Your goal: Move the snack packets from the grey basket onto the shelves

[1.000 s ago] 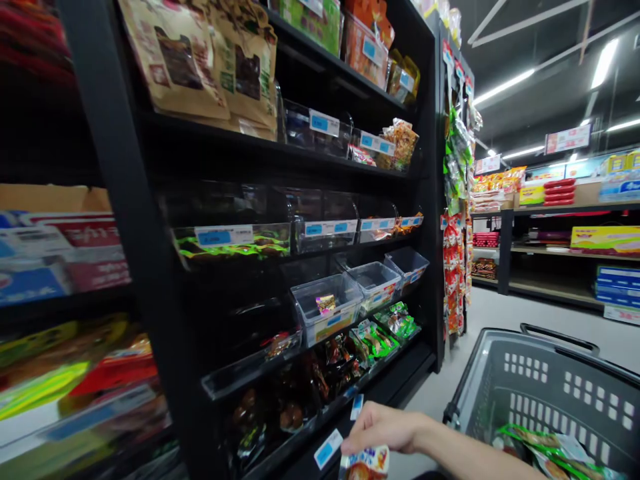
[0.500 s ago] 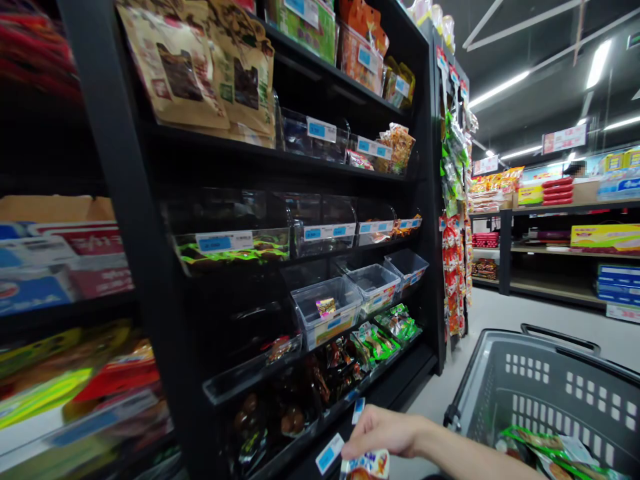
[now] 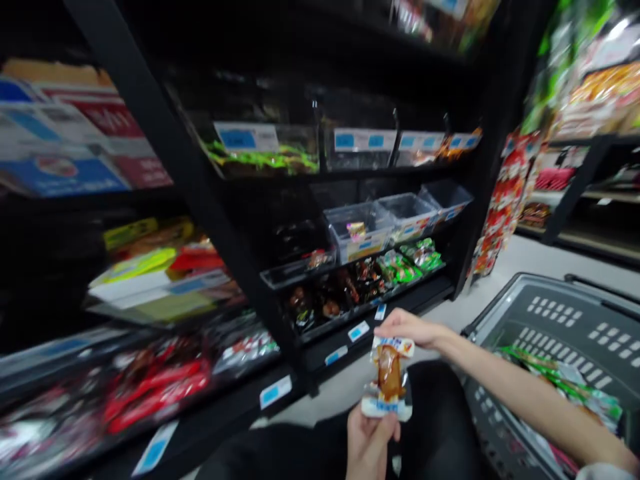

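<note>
Both my hands hold a small vacuum-sealed snack packet, white with blue print at its ends and a brown piece of food showing through the clear middle. My right hand pinches its top edge, the arm reaching in from the right across the basket. At the lower edge, my left hand grips the packet with the thumb on top. The packet hangs over my dark-clothed knees, in front of the lowest shelf. On that shelf lie dark vacuum-packed foods and green snack packets.
A grey shopping basket stands at my right with green packets inside. Clear plastic bins line the black shelves ahead. Red packages fill a lower shelf at left, blurred. Red packets hang at the shelf end.
My view has tipped down towards the lower shelves. The packet, partly out of frame before, is now fully in sight. My left hand has come into view and grips its lower end.
</note>
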Action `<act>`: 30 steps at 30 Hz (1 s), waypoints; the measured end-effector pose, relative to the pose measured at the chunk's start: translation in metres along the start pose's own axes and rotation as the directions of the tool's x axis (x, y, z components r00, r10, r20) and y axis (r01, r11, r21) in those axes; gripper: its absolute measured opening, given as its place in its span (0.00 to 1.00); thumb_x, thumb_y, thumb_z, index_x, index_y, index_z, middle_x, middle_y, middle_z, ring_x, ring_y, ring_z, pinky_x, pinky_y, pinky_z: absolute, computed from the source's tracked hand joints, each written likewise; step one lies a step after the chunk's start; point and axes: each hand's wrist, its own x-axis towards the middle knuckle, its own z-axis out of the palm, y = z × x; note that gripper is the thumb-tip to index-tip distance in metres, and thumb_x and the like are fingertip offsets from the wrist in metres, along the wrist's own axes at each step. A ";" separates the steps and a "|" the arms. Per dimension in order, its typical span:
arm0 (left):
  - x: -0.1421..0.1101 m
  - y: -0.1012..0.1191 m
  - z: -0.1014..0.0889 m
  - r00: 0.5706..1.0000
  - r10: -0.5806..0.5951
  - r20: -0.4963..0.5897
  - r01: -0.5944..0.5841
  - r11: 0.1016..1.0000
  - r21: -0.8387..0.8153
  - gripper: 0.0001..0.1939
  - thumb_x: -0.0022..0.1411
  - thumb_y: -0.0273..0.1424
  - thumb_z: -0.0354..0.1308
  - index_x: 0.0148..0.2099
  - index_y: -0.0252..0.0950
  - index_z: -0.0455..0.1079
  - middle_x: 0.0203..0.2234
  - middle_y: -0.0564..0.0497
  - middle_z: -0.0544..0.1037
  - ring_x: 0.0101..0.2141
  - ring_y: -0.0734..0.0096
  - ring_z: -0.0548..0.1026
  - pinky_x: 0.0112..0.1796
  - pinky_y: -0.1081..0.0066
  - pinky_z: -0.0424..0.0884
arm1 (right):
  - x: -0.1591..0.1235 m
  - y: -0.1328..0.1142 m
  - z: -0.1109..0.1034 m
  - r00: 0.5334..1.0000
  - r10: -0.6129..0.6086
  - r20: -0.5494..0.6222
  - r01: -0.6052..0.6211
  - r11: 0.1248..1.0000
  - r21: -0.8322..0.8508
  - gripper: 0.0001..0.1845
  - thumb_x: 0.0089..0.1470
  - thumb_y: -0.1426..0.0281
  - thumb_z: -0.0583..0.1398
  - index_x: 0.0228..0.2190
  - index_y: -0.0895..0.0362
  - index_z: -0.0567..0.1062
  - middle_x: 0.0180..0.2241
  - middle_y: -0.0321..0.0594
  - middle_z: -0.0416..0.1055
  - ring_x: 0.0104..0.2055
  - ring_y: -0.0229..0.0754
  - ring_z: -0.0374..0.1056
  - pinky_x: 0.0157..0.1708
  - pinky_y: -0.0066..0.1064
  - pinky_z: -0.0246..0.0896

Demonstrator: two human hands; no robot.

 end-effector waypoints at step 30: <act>0.015 0.007 -0.026 0.988 -0.027 0.149 0.026 1.000 0.010 0.16 0.49 0.41 0.75 0.31 0.35 0.75 0.22 0.52 0.77 0.20 0.76 0.71 0.20 0.76 0.69 | 0.013 0.005 -0.003 0.976 -0.148 0.161 0.189 0.941 -0.281 0.32 0.61 0.48 0.57 0.16 0.57 0.60 0.18 0.28 0.46 0.22 0.29 0.40 0.21 0.25 0.36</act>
